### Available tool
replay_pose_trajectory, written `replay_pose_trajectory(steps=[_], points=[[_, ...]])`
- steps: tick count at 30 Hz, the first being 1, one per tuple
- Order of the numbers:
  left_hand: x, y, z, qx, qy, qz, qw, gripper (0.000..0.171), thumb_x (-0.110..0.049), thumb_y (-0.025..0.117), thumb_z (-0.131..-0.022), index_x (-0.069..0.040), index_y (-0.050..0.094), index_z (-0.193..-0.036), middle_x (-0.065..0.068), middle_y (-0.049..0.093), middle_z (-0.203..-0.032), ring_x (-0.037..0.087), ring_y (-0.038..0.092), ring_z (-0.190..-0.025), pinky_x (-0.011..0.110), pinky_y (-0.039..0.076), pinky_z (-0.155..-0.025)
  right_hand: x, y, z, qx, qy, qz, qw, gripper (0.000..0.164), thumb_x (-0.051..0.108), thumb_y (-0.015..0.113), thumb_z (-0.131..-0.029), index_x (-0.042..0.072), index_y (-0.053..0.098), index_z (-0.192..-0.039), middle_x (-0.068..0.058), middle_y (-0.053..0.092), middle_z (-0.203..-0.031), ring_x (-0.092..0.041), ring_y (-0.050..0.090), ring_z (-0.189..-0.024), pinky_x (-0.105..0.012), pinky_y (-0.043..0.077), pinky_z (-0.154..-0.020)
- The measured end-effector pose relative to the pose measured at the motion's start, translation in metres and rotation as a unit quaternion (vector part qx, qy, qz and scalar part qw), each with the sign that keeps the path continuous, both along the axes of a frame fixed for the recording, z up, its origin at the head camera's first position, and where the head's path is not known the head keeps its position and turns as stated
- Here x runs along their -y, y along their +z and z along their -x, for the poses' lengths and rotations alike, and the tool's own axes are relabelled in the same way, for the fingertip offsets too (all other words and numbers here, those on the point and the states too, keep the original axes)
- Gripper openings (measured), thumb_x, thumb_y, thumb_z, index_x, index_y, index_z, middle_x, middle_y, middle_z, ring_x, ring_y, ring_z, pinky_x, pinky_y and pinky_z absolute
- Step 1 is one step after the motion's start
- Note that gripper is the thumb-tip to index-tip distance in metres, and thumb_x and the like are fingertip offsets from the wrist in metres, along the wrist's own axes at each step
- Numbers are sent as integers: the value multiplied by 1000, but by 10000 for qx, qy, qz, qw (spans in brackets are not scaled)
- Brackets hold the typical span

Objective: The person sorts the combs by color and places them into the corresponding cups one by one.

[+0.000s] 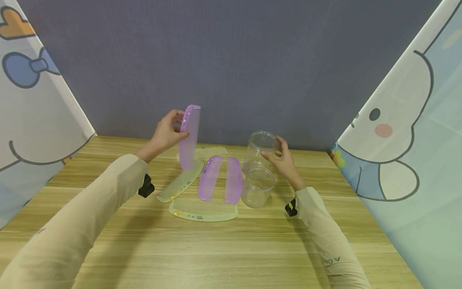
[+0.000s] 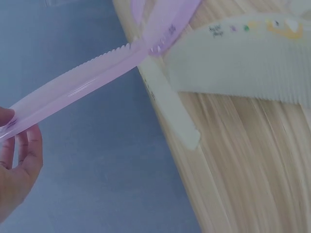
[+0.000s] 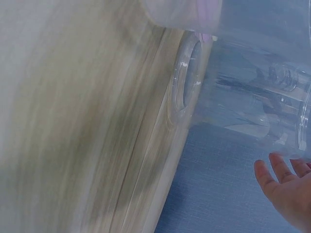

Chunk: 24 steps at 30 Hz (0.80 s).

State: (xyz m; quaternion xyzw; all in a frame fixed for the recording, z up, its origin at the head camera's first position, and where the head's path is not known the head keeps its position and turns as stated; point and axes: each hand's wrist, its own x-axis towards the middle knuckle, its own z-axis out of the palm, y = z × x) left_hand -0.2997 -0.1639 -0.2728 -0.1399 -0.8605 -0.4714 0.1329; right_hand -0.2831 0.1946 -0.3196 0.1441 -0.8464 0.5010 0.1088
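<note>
By the thumb and fingers of the left hand [image 1: 169, 130], the held purple comb [image 1: 189, 146] is pinched at its back edge and is kept upright, above the far left part of the table [image 1: 216, 257], with its teeth turned to the right. Around the wall of the rear jar [image 1: 255, 151], near its rim, the right hand [image 1: 285, 162] is half opened, with the thumb on the near side.

Nearest to the front edge of the table, the front green comb [image 1: 203, 210] is laid flat, its teeth directed to the far edge. Behind it, two purple combs [image 1: 211, 178] are placed side by side, and just beside them, to the right, the front jar [image 1: 255, 192] is stood. To the left, the slanted green comb [image 1: 181, 182] is seen below the held comb; whether they are touching cannot be told. The rear jar is located behind the front jar. Close to the far edge, the rear green comb [image 1: 211, 151] is partly covered from view. Beyond this edge a dark wall [image 1: 231, 72] is seen.
</note>
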Motion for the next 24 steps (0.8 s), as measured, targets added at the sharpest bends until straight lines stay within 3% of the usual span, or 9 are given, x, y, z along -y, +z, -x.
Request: replay_pose_trajectory(steps=[13,24], points=[[-38,6,9,-331,4,-847,9959,51,5,64,-78,-5,42,-123,20,57,-109,36,63,-89,39,54,-81,0,0,1,-54,46,-15,10000,78,9,64,-83,-5,15,-142,-23,24,-147,-42,32,-129,-56,30,-104],[-75,16,14,-675,-49,-1531,9859,49,3,65,-78,-4,43,-122,19,58,-108,33,64,-86,35,54,-79,1,-1,1,-8,67,9,10000,77,8,63,-84,-4,14,-142,-24,23,-147,-43,31,-130,-57,29,-104]])
